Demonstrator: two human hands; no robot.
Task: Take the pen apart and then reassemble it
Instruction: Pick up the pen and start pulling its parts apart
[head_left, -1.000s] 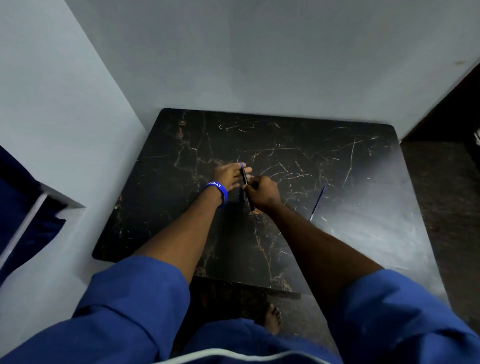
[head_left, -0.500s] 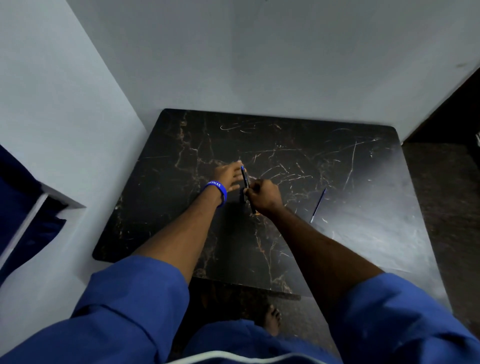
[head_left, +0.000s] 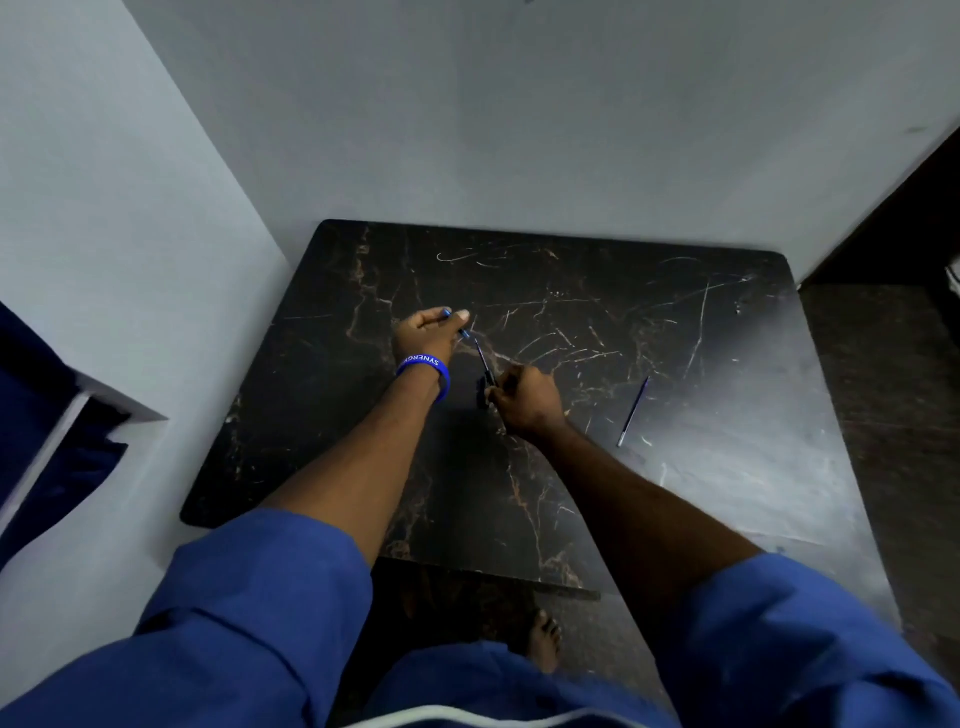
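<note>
My left hand (head_left: 431, 332), with a blue wristband, pinches a small blue pen part (head_left: 462, 332) between thumb and fingers above the dark marble table (head_left: 571, 291). My right hand (head_left: 524, 402) is closed around the dark pen barrel (head_left: 485, 366), whose upper end points up-left toward the left hand. A short gap separates the blue part from the barrel's end. A thin blue refill (head_left: 632, 410) lies loose on the table to the right of my right hand.
The table stands in a corner, with pale walls (head_left: 156, 208) at the left and back. A dark blue cloth (head_left: 47, 415) hangs at the far left. A bare foot (head_left: 545, 642) shows below the table's near edge. Dark floor lies at the right.
My hands have moved apart: the left went up and left with the small blue part, which came off the barrel that the right hand keeps.
</note>
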